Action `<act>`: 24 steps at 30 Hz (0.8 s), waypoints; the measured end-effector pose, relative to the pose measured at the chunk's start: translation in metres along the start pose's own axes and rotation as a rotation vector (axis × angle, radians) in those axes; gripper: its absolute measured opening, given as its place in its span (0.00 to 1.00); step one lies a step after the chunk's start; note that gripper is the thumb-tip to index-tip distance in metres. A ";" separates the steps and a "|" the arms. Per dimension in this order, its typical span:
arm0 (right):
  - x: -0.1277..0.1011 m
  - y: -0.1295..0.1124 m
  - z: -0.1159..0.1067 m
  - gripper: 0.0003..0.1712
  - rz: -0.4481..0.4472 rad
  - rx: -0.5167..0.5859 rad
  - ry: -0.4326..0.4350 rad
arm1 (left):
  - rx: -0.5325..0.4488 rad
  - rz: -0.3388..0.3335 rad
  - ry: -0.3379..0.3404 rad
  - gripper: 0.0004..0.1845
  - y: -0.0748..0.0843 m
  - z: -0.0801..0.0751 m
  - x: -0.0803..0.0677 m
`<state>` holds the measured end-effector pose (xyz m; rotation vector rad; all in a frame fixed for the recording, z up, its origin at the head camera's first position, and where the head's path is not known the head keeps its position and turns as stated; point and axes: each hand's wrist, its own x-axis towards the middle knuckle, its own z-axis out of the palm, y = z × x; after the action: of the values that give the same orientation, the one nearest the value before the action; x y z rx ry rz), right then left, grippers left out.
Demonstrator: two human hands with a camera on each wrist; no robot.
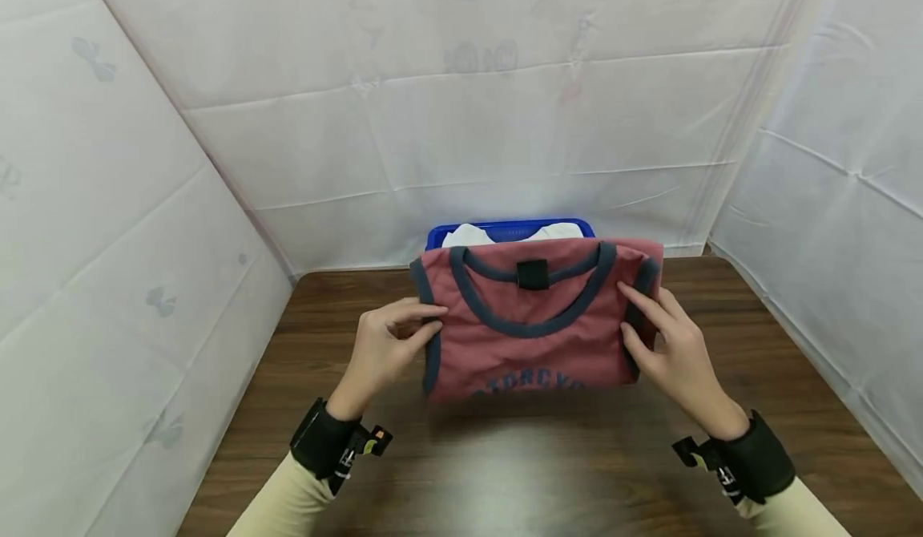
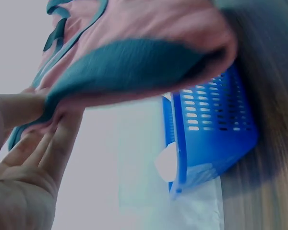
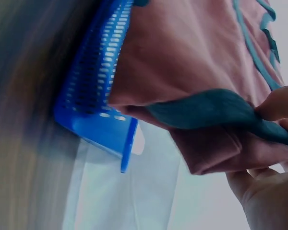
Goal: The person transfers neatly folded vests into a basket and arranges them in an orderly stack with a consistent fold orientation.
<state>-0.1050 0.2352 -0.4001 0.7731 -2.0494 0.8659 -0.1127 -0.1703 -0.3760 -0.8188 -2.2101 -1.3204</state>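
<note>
A folded pink sleeveless top with dark blue-grey trim, a black neck label and blue lettering is held up over the table. My left hand pinches its left edge between thumb and fingers. On the opposite edge, my right hand pinches the trim the same way. Both wrist views show the top lifted in front of a blue perforated basket, with a folded layer hanging below the trim on the right. White cloth shows inside the basket, most of which the top hides in the head view.
The dark wooden table extends under both forearms. White sheeting hangs as a back wall behind the basket, with more on the left side and right side. The basket stands at the table's back edge.
</note>
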 end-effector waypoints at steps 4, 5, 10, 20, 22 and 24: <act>0.012 0.003 0.005 0.33 -0.023 -0.007 0.007 | 0.003 0.034 0.078 0.13 0.002 0.003 0.009; 0.015 0.004 0.007 0.34 -0.022 0.001 0.004 | 0.006 0.038 0.088 0.14 0.002 0.003 0.011; 0.029 0.009 0.011 0.39 -0.024 0.043 -0.011 | 0.009 0.066 0.095 0.19 0.004 0.003 0.023; 0.058 0.022 0.016 0.55 0.036 -0.127 -0.063 | 0.132 0.086 0.092 0.31 -0.006 0.004 0.049; 0.064 0.026 0.018 0.54 0.040 -0.143 -0.074 | 0.172 0.097 0.098 0.31 -0.009 0.004 0.055; 0.069 0.031 0.020 0.54 0.039 -0.149 -0.084 | 0.203 0.105 0.096 0.31 -0.012 0.004 0.061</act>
<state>-0.1720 0.2222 -0.3623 0.6996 -2.1820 0.7030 -0.1656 -0.1555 -0.3475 -0.7665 -2.1521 -1.0441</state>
